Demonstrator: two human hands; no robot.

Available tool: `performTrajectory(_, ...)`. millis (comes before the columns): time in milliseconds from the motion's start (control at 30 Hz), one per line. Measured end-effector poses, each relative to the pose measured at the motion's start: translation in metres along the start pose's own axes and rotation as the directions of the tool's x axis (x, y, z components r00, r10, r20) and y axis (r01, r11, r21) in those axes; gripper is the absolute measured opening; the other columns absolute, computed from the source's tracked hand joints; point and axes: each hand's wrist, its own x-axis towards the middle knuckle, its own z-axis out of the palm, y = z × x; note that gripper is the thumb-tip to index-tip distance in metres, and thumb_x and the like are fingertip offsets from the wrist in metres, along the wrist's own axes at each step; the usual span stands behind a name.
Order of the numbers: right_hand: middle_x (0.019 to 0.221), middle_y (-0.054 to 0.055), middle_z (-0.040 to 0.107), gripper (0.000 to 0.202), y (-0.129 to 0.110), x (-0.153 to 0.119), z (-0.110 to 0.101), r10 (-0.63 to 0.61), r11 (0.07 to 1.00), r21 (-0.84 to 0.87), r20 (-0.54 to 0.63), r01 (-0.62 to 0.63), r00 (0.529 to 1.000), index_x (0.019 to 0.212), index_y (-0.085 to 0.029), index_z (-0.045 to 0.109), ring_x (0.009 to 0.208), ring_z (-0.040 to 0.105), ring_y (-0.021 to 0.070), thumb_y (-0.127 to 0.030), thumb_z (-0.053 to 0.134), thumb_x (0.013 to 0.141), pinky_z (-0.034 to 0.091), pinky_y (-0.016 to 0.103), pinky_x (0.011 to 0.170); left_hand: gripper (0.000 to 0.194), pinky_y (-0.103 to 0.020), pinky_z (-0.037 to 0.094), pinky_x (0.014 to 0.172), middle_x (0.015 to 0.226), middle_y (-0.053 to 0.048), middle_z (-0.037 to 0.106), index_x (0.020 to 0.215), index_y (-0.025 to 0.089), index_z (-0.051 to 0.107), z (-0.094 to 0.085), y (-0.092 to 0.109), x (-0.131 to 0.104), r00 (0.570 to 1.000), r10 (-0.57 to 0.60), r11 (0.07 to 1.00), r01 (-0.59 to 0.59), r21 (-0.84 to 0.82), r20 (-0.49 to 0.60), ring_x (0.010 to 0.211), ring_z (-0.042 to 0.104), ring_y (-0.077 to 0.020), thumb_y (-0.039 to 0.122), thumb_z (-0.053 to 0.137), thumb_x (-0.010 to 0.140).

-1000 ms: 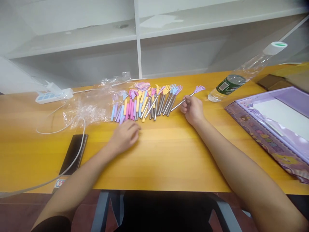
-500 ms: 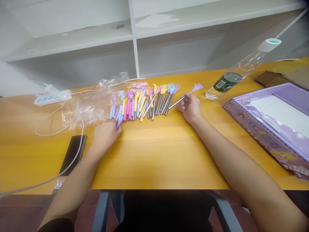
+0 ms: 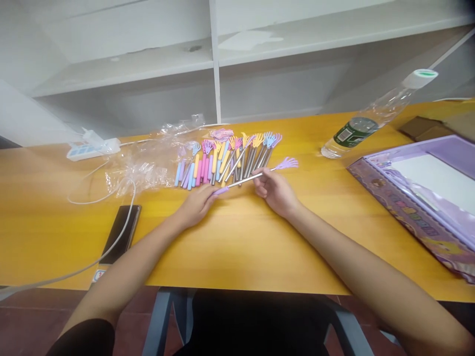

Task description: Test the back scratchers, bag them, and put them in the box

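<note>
My left hand [image 3: 196, 203] is closed on a purple handle [image 3: 221, 191], fingers pinching its near end. My right hand [image 3: 276, 190] grips the metal rod of a back scratcher [image 3: 245, 180] with a purple claw head at its right end. Rod and handle lie in one line, the rod's left end meeting the handle; how deep it sits inside cannot be made out. Just behind my hands lies a row of back scratchers [image 3: 256, 154] with yellow, blue, pink and purple heads. Several loose coloured handles [image 3: 198, 170] lie at the row's left part.
Crumpled clear plastic [image 3: 141, 168] and a white power strip [image 3: 92, 148] lie at the left. A cable crosses a dark phone [image 3: 121, 232]. On the right stand a water bottle [image 3: 354, 131] and an open purple box [image 3: 404, 210]. White shelving [image 3: 215, 64] rises behind the table.
My left hand has drawn the purple handle away from the pile, rightward. My right hand has brought the scratcher left and nearer, and its rod now meets the handle. The view has shifted slightly.
</note>
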Motion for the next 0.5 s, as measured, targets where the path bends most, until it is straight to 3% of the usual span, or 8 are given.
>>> performTrajectory(167,0.066,-0.002,0.054,0.048,0.003,-0.005,0.003,-0.045,0.998,-0.047,-0.017,0.045,0.999,0.089,-0.021,0.067,0.048,0.039,0.0083,-0.068,0.076,0.088,0.032,0.023,0.045,0.042,-0.033,0.049,0.092,0.108,-0.008,0.074,0.128,0.022,0.071,0.001,-0.002,0.003,0.997,-0.051,0.997,0.054,-0.052,0.05,0.098,0.066,-0.0211,0.048,0.041,0.115)
performTrajectory(300,0.061,-0.003,0.05,0.044,0.002,-0.003,-0.004,-0.044,0.999,-0.022,-0.069,0.043,0.997,0.088,-0.021,0.065,0.047,0.036,0.0087,-0.064,0.077,0.088,0.03,0.022,0.044,0.041,-0.032,0.048,0.09,0.107,-0.007,0.074,0.125,0.021,0.071,-0.001,-0.002,0.002,0.997,-0.07,0.995,0.073,-0.073,0.043,0.095,0.066,-0.0205,0.048,0.043,0.114)
performTrajectory(500,0.063,-0.003,0.053,0.041,0.003,-0.002,-0.009,-0.038,0.999,-0.009,-0.017,0.038,0.999,0.089,-0.021,0.068,0.047,0.038,0.0082,-0.06,0.079,0.085,0.032,0.022,0.045,0.036,-0.031,0.046,0.083,0.102,-0.005,0.074,0.122,0.02,0.073,-0.002,-0.001,0.004,0.998,-0.054,0.994,0.057,-0.093,0.038,0.088,0.064,-0.0188,0.045,0.048,0.112)
